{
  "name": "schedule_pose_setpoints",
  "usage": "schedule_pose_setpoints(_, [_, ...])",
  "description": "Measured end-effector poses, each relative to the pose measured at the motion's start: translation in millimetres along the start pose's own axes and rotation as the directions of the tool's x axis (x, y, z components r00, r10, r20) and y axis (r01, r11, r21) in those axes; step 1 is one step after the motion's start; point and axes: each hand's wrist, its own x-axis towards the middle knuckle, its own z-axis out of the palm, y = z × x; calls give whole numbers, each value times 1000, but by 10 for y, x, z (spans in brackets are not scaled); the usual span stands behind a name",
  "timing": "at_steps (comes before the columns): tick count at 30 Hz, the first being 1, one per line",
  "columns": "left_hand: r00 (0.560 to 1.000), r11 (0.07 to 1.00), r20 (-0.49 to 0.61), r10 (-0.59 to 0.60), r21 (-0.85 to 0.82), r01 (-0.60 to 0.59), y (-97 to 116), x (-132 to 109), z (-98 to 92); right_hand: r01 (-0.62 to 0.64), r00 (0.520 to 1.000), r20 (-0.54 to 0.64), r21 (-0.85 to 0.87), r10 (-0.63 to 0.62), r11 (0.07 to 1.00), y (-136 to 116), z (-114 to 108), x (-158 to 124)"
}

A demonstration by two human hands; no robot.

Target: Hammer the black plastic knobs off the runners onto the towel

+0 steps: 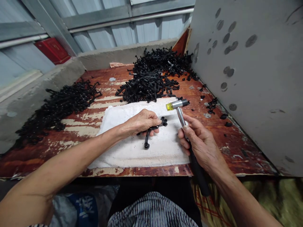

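Over a white cloth (118,148), my left hand (144,122) pinches a black plastic part (163,121) with small round knobs at its end. Another slim black piece (147,140) with a round end sticks out below the fingers; whether both are one part is hidden by the hand. To the right, my right hand (199,138) is wrapped around a small mallet (181,116). The mallet has a metal head with a yellow face on the left and a dark face on the right, and a long black grip. Its head is raised above the cloth's right edge.
A large heap of black plastic parts (151,78) lies behind the cloth, and another heap (63,104) on the left. Loose black bits (211,105) are scattered at right. A grey panel (251,85) bounds the worn red tabletop (80,126). A red box (52,50) stands back left.
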Motion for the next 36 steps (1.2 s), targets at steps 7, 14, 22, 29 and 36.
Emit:
schedule_pose_setpoints(7, [1000, 1000, 13, 6, 14, -7, -26, 19, 9, 0, 1000, 6, -16, 0, 1000, -13, 3, -7])
schedule_pose_setpoints(14, [999, 997, 31, 15, 71, -17, -37, 63, -6, 11, 1000, 27, -69, -10, 998, -4, -3, -8])
schedule_pose_setpoints(22, [999, 991, 28, 20, 134, -23, 4, 57, -33, 389, 906, 169, -697, -389, 603, -219, -161, -116])
schedule_pose_setpoints(29, [999, 989, 15, 38, 140, -39, -2, 63, -15, 579, 752, 391, -778, -531, 246, -254, -210, -155])
schedule_pose_setpoints(36, [998, 994, 28, 55, 95, -58, -25, 62, -17, 582, 742, 361, -764, -565, 277, -372, -210, -253])
